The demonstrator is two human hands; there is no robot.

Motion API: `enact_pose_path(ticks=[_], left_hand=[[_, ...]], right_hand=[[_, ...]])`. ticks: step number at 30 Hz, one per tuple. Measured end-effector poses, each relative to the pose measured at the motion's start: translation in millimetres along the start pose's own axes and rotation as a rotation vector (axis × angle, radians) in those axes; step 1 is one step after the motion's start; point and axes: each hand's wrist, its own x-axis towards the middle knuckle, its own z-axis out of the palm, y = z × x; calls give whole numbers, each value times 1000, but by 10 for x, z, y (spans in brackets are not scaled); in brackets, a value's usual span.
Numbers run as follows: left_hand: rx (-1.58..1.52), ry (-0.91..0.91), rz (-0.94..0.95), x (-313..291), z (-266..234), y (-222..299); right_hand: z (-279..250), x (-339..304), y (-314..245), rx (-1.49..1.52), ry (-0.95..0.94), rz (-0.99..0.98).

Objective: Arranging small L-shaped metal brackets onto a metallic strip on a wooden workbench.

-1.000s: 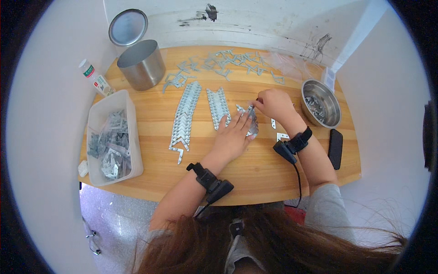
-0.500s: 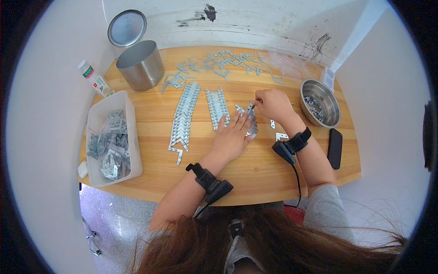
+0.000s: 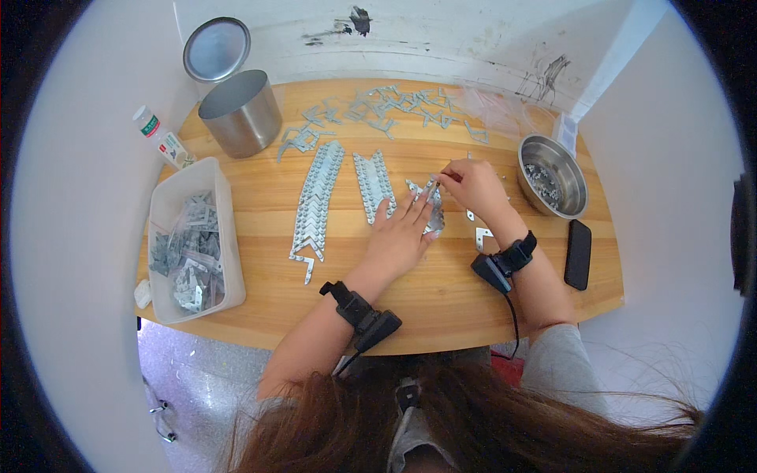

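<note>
My left hand (image 3: 398,239) lies with fingers stretched out over a small group of overlapping metal corner brackets (image 3: 438,221), partly hidden beneath it. At the far end of that group, my right hand (image 3: 476,188) has thumb and forefinger pinched together; whatever is between them is too small to make out. Left of my hands lie a long row of nested corner brackets (image 3: 316,197) and a shorter row (image 3: 373,180), both dotted with small round pieces. A loose L-shaped bracket (image 3: 482,236) rests beside my right wrist.
A steel bowl (image 3: 575,183) of small metal pieces and a black phone (image 3: 579,254) are at the right. A white plastic bin (image 3: 234,251) of bagged brackets, a steel pot (image 3: 244,118) and a bottle (image 3: 168,142) stand left. Scattered brackets (image 3: 406,102) lie at the back.
My right hand has shifted very slightly, its fingers still pinched at the far end of the brackets. The left hand stays in place on them.
</note>
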Motion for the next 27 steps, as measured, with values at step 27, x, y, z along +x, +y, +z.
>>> enact_pose_path(ticks=[27], left_hand=[[-116, -52, -50, -16, -107, -25]], right_hand=[[-270, -449, 447, 118, 136, 467]])
